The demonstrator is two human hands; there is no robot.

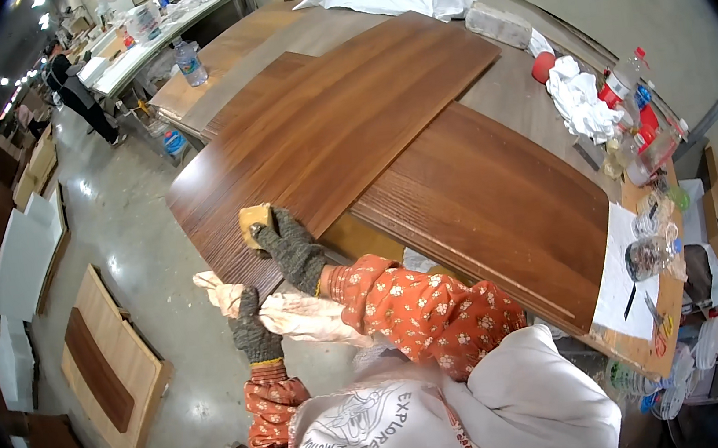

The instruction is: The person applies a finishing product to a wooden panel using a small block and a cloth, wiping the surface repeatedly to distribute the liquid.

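Observation:
My right hand [296, 251], in a dark grey knit glove, grips a yellowish sanding block [255, 224] at the near left end of a brown wood-grain panel [338, 116]. Lower and to the left, my left hand [256, 331], gloved alike, is closed around a crumpled pale cloth [309, 316] beside that panel's near edge. The cloth hangs out on both sides of the fist. A second brown panel [498, 199] with a grooved front edge lies to the right, partly under the first. Part of another panel [260, 91] shows behind.
Bottles [623, 79], white crumpled cloth [580, 101], jars [646, 258] and scissors [659, 327] crowd the table's right side. A water bottle [190, 63] stands at the far left. Boards [101, 368] lie on the floor at left; a person [73, 88] stands farther back.

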